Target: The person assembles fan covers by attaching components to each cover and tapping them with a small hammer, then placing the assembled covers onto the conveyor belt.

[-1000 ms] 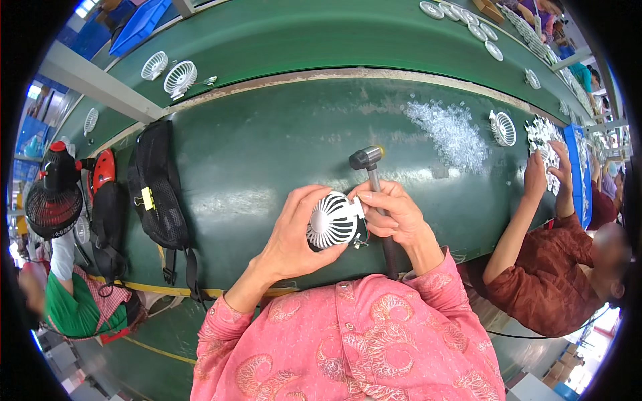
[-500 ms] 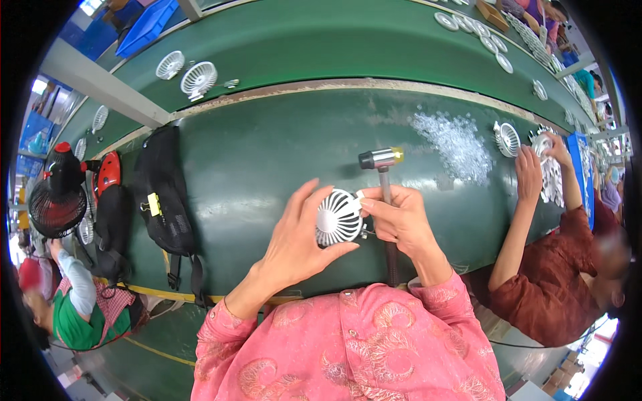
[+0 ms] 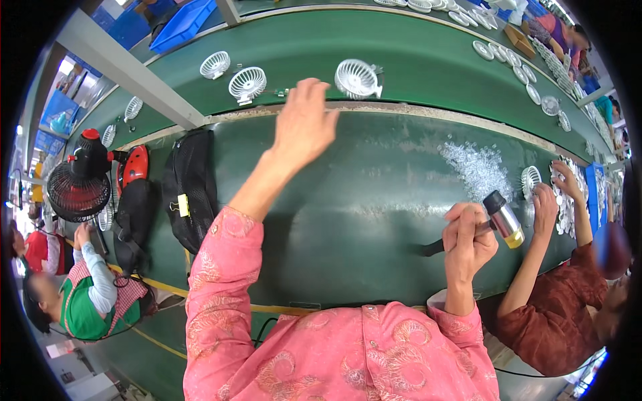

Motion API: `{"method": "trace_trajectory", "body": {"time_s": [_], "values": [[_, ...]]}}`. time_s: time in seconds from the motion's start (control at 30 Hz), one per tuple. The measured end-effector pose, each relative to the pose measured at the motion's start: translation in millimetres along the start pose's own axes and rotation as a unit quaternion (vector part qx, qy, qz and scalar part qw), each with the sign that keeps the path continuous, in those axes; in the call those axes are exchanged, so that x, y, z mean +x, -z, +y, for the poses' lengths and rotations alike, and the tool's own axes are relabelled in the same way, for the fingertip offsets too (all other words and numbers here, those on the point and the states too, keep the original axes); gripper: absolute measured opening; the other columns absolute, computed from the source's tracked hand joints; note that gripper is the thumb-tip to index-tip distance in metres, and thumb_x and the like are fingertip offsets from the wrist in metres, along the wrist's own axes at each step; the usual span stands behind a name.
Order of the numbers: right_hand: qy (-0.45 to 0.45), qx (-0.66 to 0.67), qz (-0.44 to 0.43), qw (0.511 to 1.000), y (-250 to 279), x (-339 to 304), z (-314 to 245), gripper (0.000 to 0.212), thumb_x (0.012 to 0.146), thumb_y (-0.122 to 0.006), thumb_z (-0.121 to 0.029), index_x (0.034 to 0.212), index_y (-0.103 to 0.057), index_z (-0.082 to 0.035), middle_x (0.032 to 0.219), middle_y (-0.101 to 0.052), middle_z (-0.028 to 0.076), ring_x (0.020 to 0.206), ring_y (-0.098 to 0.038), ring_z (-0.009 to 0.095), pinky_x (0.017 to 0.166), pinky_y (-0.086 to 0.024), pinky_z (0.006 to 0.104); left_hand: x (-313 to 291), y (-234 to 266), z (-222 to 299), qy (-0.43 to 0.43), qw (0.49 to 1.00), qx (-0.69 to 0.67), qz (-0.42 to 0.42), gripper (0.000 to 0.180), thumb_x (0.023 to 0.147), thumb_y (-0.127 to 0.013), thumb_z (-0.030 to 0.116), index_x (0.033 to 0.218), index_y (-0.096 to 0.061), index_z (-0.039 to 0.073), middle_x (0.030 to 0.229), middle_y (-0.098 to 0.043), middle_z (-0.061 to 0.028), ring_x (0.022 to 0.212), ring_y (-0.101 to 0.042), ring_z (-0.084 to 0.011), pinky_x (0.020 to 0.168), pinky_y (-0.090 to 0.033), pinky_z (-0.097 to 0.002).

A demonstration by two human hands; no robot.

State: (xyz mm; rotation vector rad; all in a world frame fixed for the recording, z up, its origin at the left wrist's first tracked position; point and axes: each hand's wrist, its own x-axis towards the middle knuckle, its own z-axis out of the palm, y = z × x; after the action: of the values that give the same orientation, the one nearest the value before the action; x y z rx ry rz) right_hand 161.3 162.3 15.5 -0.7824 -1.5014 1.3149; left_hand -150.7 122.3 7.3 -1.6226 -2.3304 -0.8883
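Observation:
My left hand (image 3: 304, 127) reaches out over the far edge of the workbench with its fingers stretched and nothing in them. Just to its right, a white ribbed round housing (image 3: 356, 79) rests on the green belt, apart from the fingers. Two similar pieces sit left of the hand on the belt: one ribbed cup (image 3: 247, 85) beside a small green part, and another cup (image 3: 215, 65) farther left. My right hand (image 3: 470, 240) is closed around the handle of a hammer (image 3: 503, 219). The hammer's head has a black face and a yellow face, the yellow one tipped downward.
A heap of small clear pieces (image 3: 476, 170) lies on the bench (image 3: 348, 220) at the right. A co-worker's hands (image 3: 547, 204) work beside a white housing there. Black bags (image 3: 190, 187) and a fan (image 3: 79, 184) stand at the left. A slanted metal post (image 3: 140, 73) rises there.
My left hand has let go of the white housing, which is now on the belt, and has moved outward. My right hand has shifted right, with the hammer turned from upright to sideways. The view has shifted.

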Motion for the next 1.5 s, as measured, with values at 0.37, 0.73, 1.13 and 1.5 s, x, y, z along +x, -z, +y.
{"method": "trace_trajectory", "body": {"time_s": [0.37,0.73,1.13,1.5], "values": [[-0.046,0.067,-0.059,0.995,-2.5,9.5,6.6,0.027,0.101,-0.054,-0.012,0.077,-0.056,0.001,0.07,-0.063,0.01,0.047,-0.044,0.005,0.045,-0.034,0.0209,15.7,-15.1,-108.2,0.124,0.983,0.115,-0.071,0.036,0.088,-0.059,0.013,0.119,-0.054,-0.005,0.115,-0.061,-0.0227,0.108,-0.056,-0.042,0.094,-0.046,-0.0489],[-0.226,-0.158,-0.21,0.938,-29.8,19.1,21.8,0.032,0.096,-0.06,-0.026,0.109,-0.065,0.003,0.066,-0.067,0.004,0.052,-0.045,0.003,0.049,-0.035,0.0239,-110.4,24.7,38.4,0.081,0.955,-0.276,-0.071,0.008,0.09,-0.064,0.009,0.091,-0.064,0.001,0.084,-0.062,-0.0089,0.077,-0.06,-0.0177,0.07,-0.047,-0.0302],[-0.181,-0.222,-0.287,0.914,-52.0,9.3,40.0,0.035,0.09,-0.066,-0.018,0.113,-0.06,0.008,0.069,-0.064,0.011,0.061,-0.065,0.014,0.057,-0.049,0.0299,-192.2,47.8,92.8,0.081,0.878,-0.373,-0.287,0.01,0.089,-0.066,0.006,0.099,-0.065,0.004,0.094,-0.065,-0.0066,0.083,-0.061,-0.0204,0.069,-0.048,-0.0305],[-0.103,-0.251,-0.237,0.933,-49.7,4.2,1.9,0.028,0.09,-0.066,-0.017,0.111,-0.064,0.002,0.066,-0.056,0.009,0.059,-0.05,0.013,0.056,-0.041,0.0313,-170.4,33.5,87.6,0.403,0.615,-0.647,-0.201,0.031,0.102,-0.053,0.025,0.116,-0.048,-0.003,0.103,-0.059,-0.013,0.071,-0.064,-0.0169,0.057,-0.055,-0.0292]]}}
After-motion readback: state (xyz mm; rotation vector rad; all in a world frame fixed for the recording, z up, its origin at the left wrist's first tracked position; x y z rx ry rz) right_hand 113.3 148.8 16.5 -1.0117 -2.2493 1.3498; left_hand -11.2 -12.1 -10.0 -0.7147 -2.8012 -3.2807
